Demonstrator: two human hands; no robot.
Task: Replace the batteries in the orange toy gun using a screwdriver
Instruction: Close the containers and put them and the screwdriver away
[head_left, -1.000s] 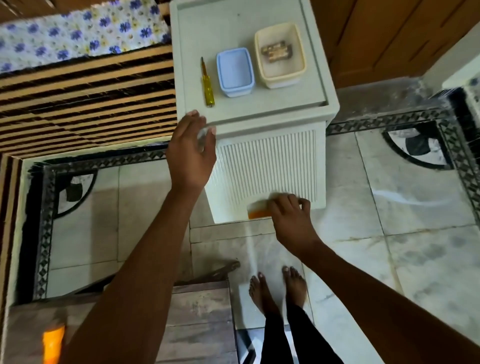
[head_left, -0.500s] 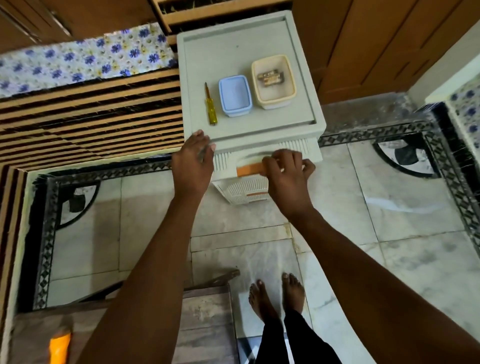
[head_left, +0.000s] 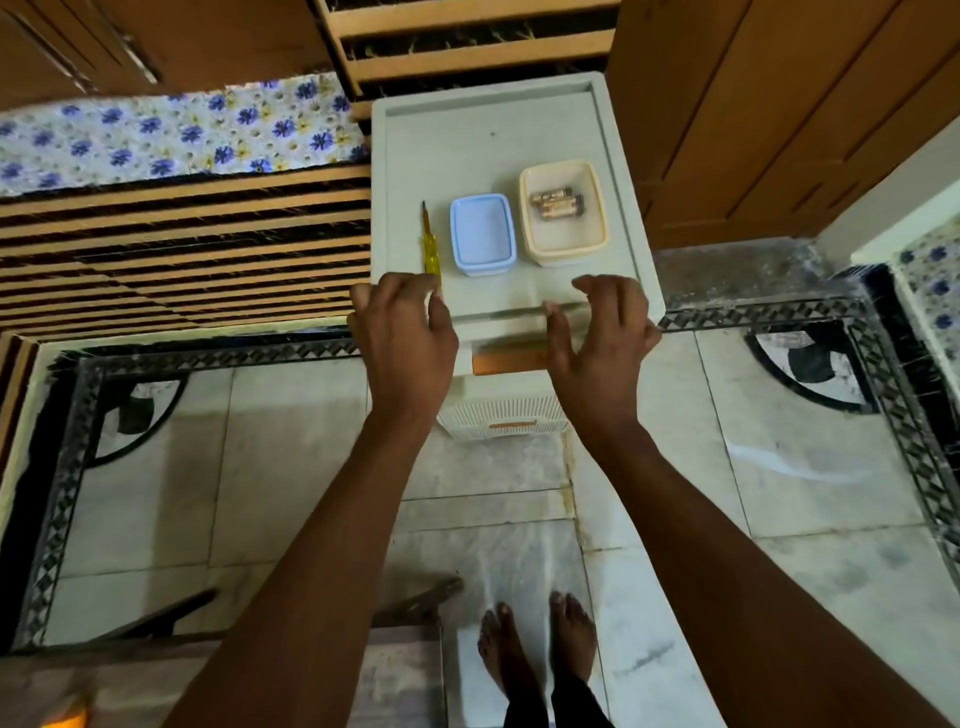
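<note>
I see a pale grey-white plastic cabinet (head_left: 498, 130) with orange drawer handles (head_left: 511, 361); on top, a screwdriver (head_left: 430, 249) with a clear yellow handle, a light blue tub (head_left: 482, 234), a cream tub (head_left: 563, 215) holding gold-and-black batteries (head_left: 557, 203). The floor (head_left: 291, 467) is whitish marble tile (border of black and white triangles). At left, a white cloth (head_left: 171, 137) with blue and yellow flowers, and tan slats (head_left: 182, 249) striped with black gaps
</note>
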